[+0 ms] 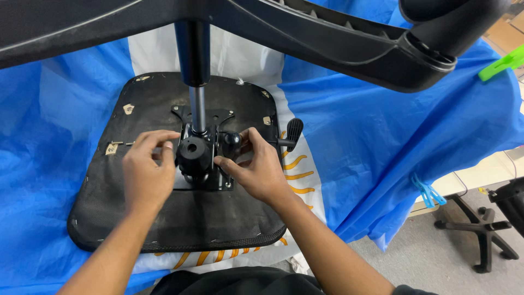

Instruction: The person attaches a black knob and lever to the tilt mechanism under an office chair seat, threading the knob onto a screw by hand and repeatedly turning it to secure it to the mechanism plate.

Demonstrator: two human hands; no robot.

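Observation:
An upturned black chair seat (pixel 142 218) lies on a table under blue plastic sheeting. A black metal tilt mechanism (pixel 197 155) is bolted at its middle, with a gas-lift column (pixel 195 82) rising from it to a star base (pixel 327 38) overhead. My left hand (pixel 146 173) rests against the mechanism's left side, fingers curled. On the mechanism's right side, my right hand (pixel 256 169) has its fingers around a black knob (pixel 232 140). A paddle lever (pixel 293 131) sticks out to the right.
A white cloth with orange marks (pixel 297 169) lies under the seat. Blue clips (pixel 428 192) and a green clip (pixel 502 64) hold the sheeting. Another chair base (pixel 480 229) stands on the grey floor at right. Small screws (pixel 115 144) sit on the seat's left.

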